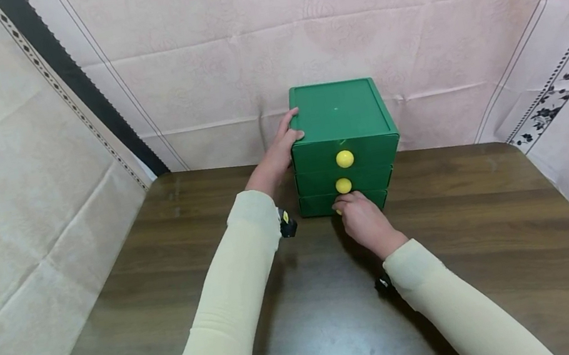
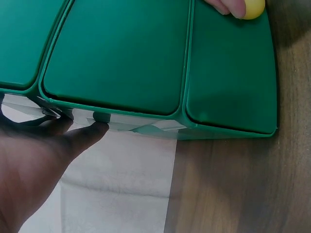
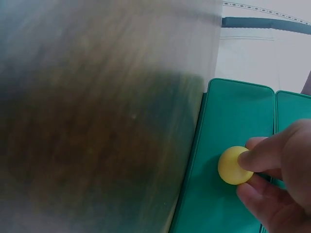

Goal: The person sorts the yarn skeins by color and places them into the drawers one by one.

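A green three-drawer cabinet [image 1: 341, 110] stands on the table, each drawer front bearing a round yellow knob; the top knob [image 1: 345, 158] and middle knob [image 1: 343, 185] show fully in the head view. All the drawers look closed. My left hand [image 1: 279, 150] rests against the cabinet's left side near the top, its fingers reaching along the side in the left wrist view. With thumb and fingers, my right hand [image 1: 363, 220] pinches the bottom drawer's yellow knob [image 3: 233, 166]. That knob is mostly hidden by the fingers in the head view.
The brown wooden table [image 1: 476, 258] spreads around the cabinet. Behind it hangs a pale patterned cloth [image 1: 255, 11], close to the cabinet's back. More cloth covers both sides, with a dark strip [image 1: 80, 86] at the left corner.
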Available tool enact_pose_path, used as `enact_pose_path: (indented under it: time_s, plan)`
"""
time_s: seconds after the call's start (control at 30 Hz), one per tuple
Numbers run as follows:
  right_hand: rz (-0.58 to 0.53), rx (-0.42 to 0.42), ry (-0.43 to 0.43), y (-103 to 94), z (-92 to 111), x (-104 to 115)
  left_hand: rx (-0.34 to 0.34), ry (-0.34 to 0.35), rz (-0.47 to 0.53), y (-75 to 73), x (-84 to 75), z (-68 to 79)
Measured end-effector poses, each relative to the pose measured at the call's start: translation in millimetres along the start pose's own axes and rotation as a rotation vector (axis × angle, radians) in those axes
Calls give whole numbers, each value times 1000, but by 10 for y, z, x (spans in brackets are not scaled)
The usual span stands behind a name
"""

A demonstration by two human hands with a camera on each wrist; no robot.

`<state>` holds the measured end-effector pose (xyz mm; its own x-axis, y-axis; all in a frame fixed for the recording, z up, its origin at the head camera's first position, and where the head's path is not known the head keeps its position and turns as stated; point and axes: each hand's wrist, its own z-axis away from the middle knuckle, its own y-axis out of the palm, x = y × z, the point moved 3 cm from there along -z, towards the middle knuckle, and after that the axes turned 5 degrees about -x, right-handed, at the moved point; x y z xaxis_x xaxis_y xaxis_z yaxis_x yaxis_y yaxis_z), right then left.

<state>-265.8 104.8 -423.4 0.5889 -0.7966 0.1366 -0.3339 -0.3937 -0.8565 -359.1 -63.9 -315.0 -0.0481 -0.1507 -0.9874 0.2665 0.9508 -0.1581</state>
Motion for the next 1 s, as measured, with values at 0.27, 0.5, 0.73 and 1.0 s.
enact_pose_path:
  time_s: [0.27,0.5,0.73,1.0]
  plan:
    - [-19,-11,22,-32,59,-36,-23,22,-3,81,87,-95]
    - [-37,11,32,-88,118,-37,-5,20,-4,109,89,-92]
    - [-43,20,74,-218,159,-72,45,2,-51,20,86,-96]
    - [-61,23,137,-479,178,-204,77,-12,-170,-90,-56,35]
